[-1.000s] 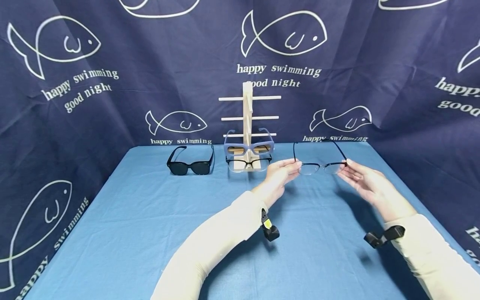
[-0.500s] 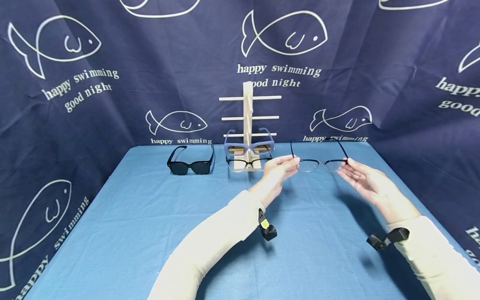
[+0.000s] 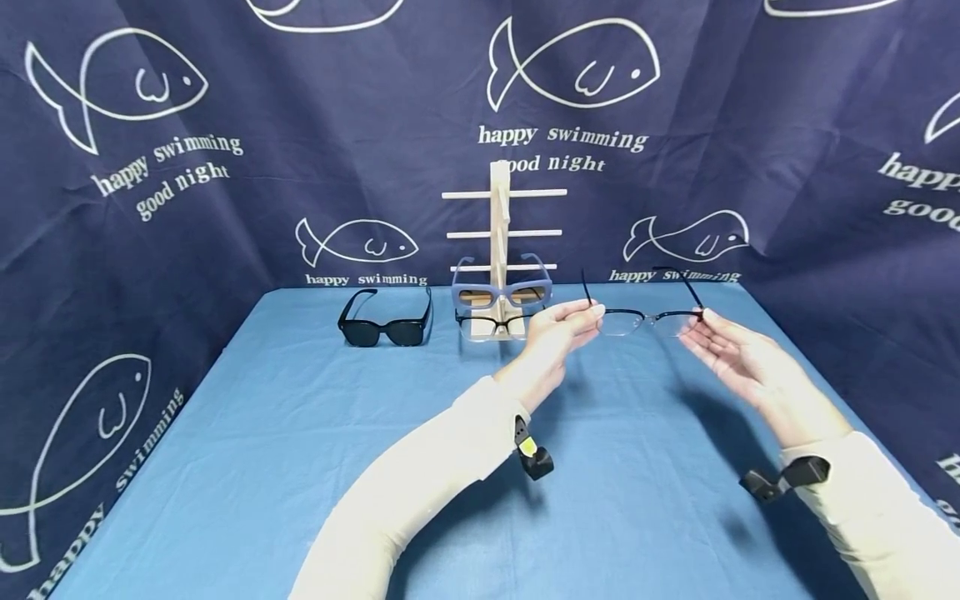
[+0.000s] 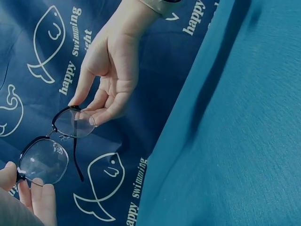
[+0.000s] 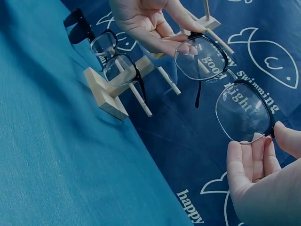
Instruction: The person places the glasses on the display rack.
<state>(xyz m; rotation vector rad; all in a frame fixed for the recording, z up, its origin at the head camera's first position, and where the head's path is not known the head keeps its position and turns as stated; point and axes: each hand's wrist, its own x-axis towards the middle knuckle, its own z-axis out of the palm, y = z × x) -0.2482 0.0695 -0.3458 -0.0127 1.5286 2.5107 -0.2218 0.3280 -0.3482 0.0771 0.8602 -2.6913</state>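
Observation:
A pair of half-rim eyeglasses [image 3: 624,312] with dark upper frames and clear lenses is held up above the blue table, temples unfolded and pointing away. My left hand [image 3: 552,343] pinches its left end, and my right hand [image 3: 750,367] pinches the right end between thumb and fingers. In the left wrist view the eyeglasses [image 4: 44,160] span from my near left hand to the right hand [image 4: 113,70]. In the right wrist view, my right hand [image 5: 263,179] grips the corner beside one lens.
A wooden display stand [image 3: 498,217] stands at the back, carrying blue-framed tinted sunglasses [image 3: 495,295] and lower black-framed clear eyeglasses [image 3: 483,320]. Black sunglasses [image 3: 382,332] lie on the table [image 3: 315,467] to the left. A fish-print curtain [image 3: 360,125] surrounds the table.
Both hands have raised the half-rim eyeglasses slightly, and the right hand has shifted a little to the right. The stand and other eyewear stay put; the head view has shifted slightly.

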